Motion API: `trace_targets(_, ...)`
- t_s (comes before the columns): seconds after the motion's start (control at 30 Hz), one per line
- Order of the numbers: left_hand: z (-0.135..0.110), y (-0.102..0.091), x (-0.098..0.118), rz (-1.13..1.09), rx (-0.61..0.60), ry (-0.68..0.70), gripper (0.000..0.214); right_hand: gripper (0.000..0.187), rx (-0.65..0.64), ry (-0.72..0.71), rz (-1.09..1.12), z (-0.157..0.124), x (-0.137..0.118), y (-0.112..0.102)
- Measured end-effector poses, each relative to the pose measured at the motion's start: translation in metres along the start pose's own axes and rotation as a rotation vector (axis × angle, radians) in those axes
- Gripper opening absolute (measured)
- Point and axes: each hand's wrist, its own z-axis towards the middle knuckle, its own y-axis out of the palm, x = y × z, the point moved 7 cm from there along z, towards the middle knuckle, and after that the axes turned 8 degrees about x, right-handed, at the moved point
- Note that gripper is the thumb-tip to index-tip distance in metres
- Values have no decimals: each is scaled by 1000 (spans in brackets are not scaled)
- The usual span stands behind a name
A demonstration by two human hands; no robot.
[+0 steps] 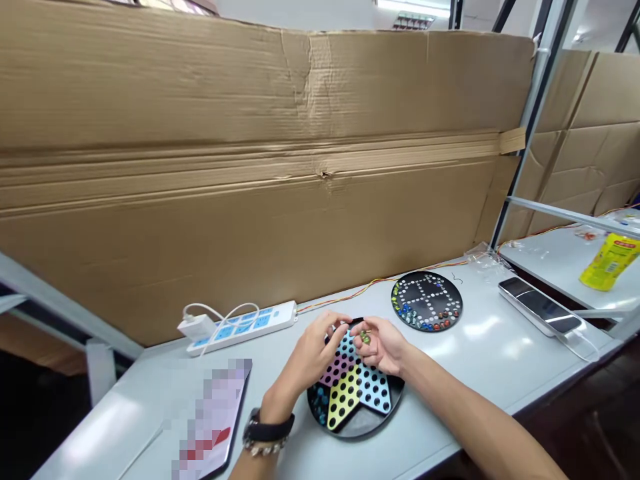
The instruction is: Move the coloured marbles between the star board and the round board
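Wristwatch (263, 428): black strap, on L wrist; beaded bracelet (265, 448) just below it.
L hand (313, 350): fingers (334, 325) bunched at top point of board, right beside R hand; can't tell if anything's pinched.
R hand (383, 347): fingers curled, clenched on green marbles (365, 337); marbles held above board, so any drop likely lands on it.
Chinese checkers board (367, 430): round, black; star w/ yellow, blue, pink points, rows of holes. On tbl directly under both hands, within easy reach.
Round black board (427, 301): white-dotted, coloured marbles (413, 317) along lower-left rim. Further back on tbl, apart from hands.
Power strip (240, 327): white, blue sockets, against back of tbl; white charger (195, 327) at L end, cable looped. No legible text.
Multicolour wire (375, 287): runs along tbl back from strip.
Pixelated tablet (213, 420): by L hand; blurred, unreadable.
Smartphone (540, 305): dark screen, on tbl to R, no text seen.
Cardboard sheet (250, 167): stands behind tbl as screen; tape strip (513, 140) at R end, by steel upright (530, 113).
Yellow pack (611, 261): on next tbl; red label band, wording too small.
Tbl (465, 363): pale top.
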Motion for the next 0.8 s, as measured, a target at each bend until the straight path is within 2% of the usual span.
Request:
trace_targets(0.07, -1, -9, -21, 89, -4, -65, 45, 47, 44, -33, 51, -3, -7, -3)
trace_targets(0.17, -8, -13, -55, 221, -151, -181, 36, 54, 107, -88, 135, -6, -13, -6)
trace_targets(0.27, -16, -14, -74, 302, -247, -232, 36, 54, 136, -98, 168, -8, -12, -6)
trace_targets(0.43, -17, -13, -71, 319, -312, -221, 36, 54, 144, -102, 156, -10, -10, -4)
trace_targets(0.67, -10, -4, -50, 361, -288, -131, 18, 51, 143, -107, 143, -9, -9, -5)
trace_targets(0.8, -11, -1, -47, 360, -258, -132, 15, 43, 124, -117, 133, -5, -7, -8)
